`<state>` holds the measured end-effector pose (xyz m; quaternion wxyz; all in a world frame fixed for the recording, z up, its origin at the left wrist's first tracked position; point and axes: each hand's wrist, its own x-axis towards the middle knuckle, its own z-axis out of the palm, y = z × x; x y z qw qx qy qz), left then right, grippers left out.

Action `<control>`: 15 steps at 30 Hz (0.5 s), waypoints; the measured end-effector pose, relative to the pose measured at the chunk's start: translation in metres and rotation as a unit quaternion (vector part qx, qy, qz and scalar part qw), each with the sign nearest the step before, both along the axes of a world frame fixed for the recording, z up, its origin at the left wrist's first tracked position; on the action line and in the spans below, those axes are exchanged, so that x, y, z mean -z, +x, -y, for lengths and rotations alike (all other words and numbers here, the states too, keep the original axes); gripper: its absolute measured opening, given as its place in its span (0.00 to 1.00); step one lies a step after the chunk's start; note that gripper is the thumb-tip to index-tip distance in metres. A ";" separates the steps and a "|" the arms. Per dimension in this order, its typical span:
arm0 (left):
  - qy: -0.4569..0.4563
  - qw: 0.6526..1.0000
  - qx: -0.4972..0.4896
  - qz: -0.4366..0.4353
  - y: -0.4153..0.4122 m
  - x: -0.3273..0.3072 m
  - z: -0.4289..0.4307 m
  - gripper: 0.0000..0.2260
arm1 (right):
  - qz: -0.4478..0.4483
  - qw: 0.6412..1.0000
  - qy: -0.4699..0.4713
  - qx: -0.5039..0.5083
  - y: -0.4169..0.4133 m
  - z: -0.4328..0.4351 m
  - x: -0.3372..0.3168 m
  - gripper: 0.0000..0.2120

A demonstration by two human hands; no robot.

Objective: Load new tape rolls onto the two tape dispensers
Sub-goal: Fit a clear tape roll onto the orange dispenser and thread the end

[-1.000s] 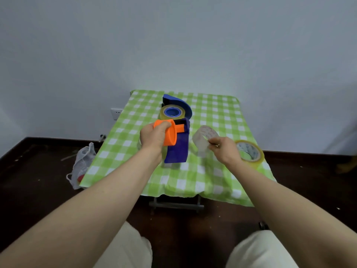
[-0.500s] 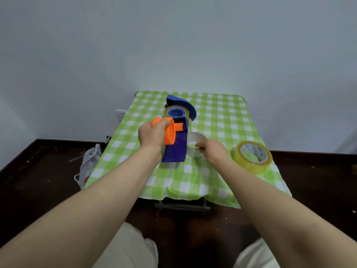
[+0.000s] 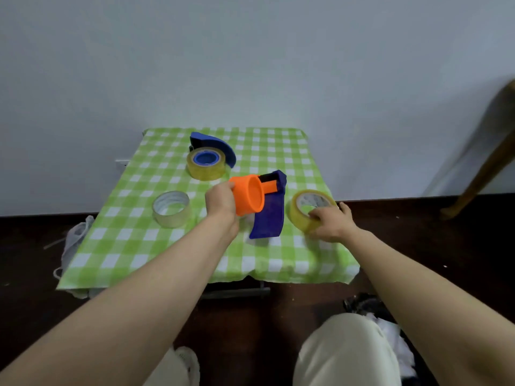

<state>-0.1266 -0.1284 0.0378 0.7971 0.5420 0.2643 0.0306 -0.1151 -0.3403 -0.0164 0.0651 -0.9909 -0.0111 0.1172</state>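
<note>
Bare checked tablecloth (image 3: 156,254) lies open across the lower left of the table. The clear tape roll (image 3: 171,209) at centre left and the loaded blue dispenser (image 3: 209,160) above it block the rest.

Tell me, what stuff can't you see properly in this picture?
Head view only:
- Left hand: its palm and most fingers are hidden behind its own back and the orange hub, so the grip is unclear.
- Right hand: its fingertips covering the yellow tape roll are blurred.
- Print inside that roll: too small to read.
- Far blue dispenser: its base is hidden behind its own loaded roll.
- White bag: partly hidden by the tablecloth.
</note>
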 end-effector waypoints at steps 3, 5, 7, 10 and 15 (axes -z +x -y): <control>-0.023 1.000 0.001 -0.016 -0.003 0.010 0.006 0.08 | 0.008 1.000 0.014 0.003 -0.001 0.007 0.008 0.18; -0.008 1.000 0.011 -0.011 -0.003 0.018 0.007 0.10 | 0.029 0.998 0.058 0.021 -0.002 0.008 0.008 0.18; 0.014 1.000 0.023 0.007 -0.003 0.020 0.011 0.11 | 0.062 0.987 0.137 0.059 -0.002 0.010 0.004 0.15; 0.063 0.997 0.038 0.034 -0.001 0.015 0.020 0.14 | 0.088 0.932 0.329 0.127 -0.002 0.016 -0.010 0.14; 0.171 0.972 0.160 0.026 -0.004 0.022 0.041 0.06 | 0.037 0.806 0.556 0.201 -0.014 0.021 -0.025 0.09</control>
